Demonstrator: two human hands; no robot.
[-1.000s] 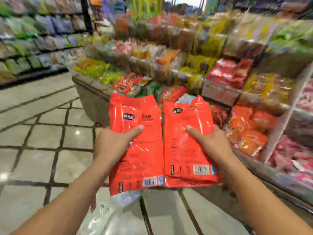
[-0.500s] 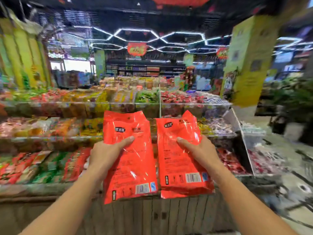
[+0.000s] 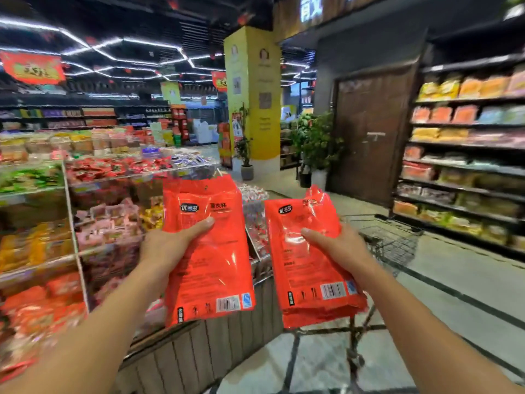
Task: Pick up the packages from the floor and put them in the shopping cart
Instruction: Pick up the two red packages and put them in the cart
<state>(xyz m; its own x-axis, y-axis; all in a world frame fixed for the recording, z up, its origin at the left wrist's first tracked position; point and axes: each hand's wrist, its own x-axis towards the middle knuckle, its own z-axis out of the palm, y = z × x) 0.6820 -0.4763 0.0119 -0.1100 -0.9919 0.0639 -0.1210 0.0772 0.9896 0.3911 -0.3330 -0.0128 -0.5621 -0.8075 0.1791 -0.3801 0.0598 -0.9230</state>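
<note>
My left hand (image 3: 167, 245) grips a red-orange snack package (image 3: 210, 268) upright in front of me, thumb across its face. My right hand (image 3: 338, 248) holds a stack of the same red-orange packages (image 3: 309, 291), barcodes at the bottom. A dark wire shopping cart (image 3: 389, 240) stands on the floor just behind and to the right of my right hand; the stack hides part of it. Both packages are held at chest height, side by side with a small gap between them.
A tiered candy display with a wood-slat base (image 3: 108, 223) fills the left side, close to my left arm. Stocked shelves (image 3: 466, 155) line the right. A yellow pillar (image 3: 252, 95), potted plants (image 3: 318, 143) and a brown door (image 3: 375, 132) stand ahead. Tiled floor (image 3: 454, 280) runs rightward.
My view has swung right, from the floor and candy bins to the aisle, and the shopping cart has come into sight. Both hands still hold their packages, now slightly farther apart.
</note>
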